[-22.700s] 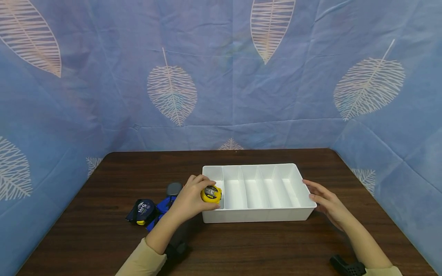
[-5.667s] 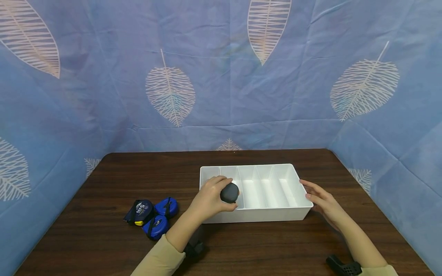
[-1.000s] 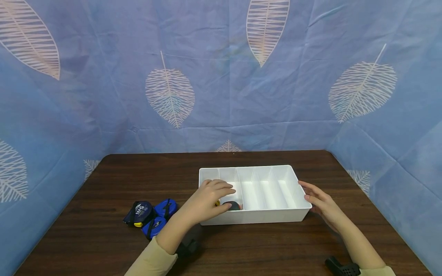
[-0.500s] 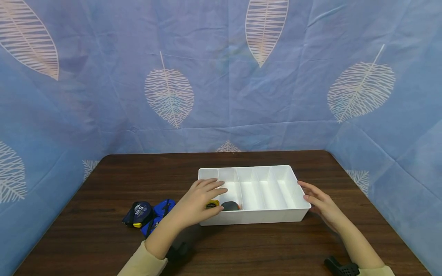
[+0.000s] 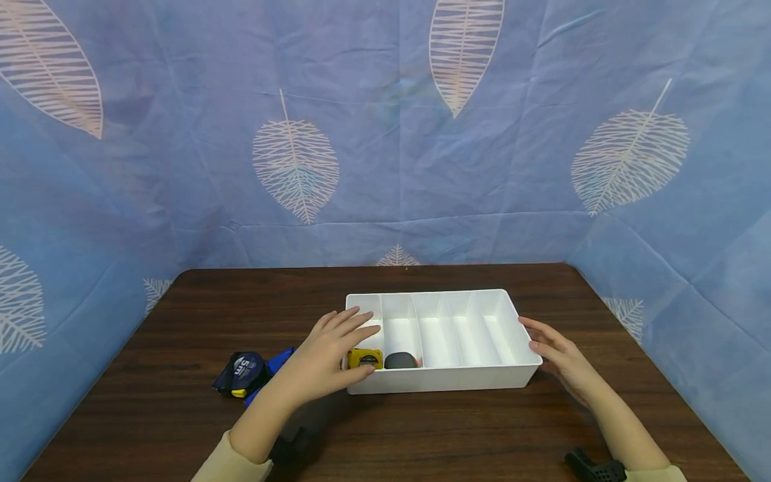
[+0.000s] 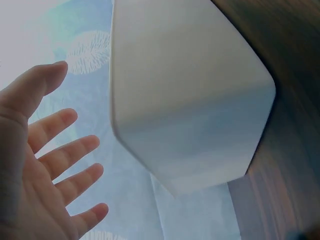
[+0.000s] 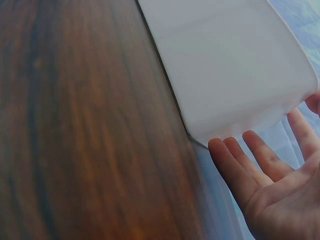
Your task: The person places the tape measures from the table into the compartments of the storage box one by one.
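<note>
My left hand (image 5: pixel 319 361) hovers with spread fingers over the left end of a white divided box (image 5: pixel 446 379), holding nothing. In the left wrist view, its fingers (image 6: pixel 70 165) stand apart from the box's outer wall. A yellow tape measure (image 5: pixel 365 358) lies in the leftmost compartment, near the front wall. One compartment over sits a dark grey tape measure (image 5: pixel 401 361). My right hand (image 5: pixel 566 358) rests its fingertips against the box's right end, fingers fairly straight, as the right wrist view also shows.
Left of the box, on the dark wooden table (image 5: pixel 150 415), lie a navy tape measure (image 5: pixel 245 370) marked 5m and blue ones (image 5: pixel 280 360), partly hidden by my left arm. A blue leaf-patterned cloth (image 5: pixel 373 147) hangs behind and at the sides.
The yellow tape measure, then the grey one, went from my left hand into the box. Over the last second that hand has let go and drawn left. The right hand stays put.
</note>
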A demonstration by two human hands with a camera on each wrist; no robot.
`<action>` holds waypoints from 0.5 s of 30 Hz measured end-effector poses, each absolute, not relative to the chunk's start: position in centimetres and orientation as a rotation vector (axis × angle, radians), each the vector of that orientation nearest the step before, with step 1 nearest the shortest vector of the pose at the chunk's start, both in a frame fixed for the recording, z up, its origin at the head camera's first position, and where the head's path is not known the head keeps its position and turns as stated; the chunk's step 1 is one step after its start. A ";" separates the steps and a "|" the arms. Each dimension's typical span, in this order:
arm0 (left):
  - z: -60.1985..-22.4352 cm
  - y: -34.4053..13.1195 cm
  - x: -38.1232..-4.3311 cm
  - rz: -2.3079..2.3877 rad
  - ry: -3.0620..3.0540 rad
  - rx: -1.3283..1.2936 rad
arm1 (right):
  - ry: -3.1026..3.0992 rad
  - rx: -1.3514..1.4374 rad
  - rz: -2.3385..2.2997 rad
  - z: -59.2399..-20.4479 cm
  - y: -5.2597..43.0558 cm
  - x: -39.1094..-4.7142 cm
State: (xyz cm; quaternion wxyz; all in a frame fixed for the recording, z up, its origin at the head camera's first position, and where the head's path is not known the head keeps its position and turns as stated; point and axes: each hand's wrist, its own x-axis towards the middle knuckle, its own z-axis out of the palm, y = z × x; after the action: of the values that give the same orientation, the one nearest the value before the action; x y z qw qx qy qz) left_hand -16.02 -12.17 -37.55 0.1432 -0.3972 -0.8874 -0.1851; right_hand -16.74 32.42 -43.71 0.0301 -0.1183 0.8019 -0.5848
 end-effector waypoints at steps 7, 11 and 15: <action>-37.7 -13.8 -15.5 -0.521 -2.583 -1.081 | 2.471 -0.365 -1.803 -43.7 32.3 -16.8; -38.0 -14.6 -15.3 -0.514 -2.604 -1.030 | 2.472 -0.363 -1.801 -43.7 32.3 -16.7; -38.1 -15.3 -15.1 -0.514 -2.619 -0.998 | 2.457 -0.366 -1.811 -43.7 32.3 -16.8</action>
State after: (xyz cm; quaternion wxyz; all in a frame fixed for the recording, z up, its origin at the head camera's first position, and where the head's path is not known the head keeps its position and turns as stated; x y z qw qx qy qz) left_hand -15.15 -15.30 -38.12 0.1456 -0.3465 -0.9093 -0.1786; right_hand -16.78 32.26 -43.66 0.0339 -0.1189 0.7988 -0.5887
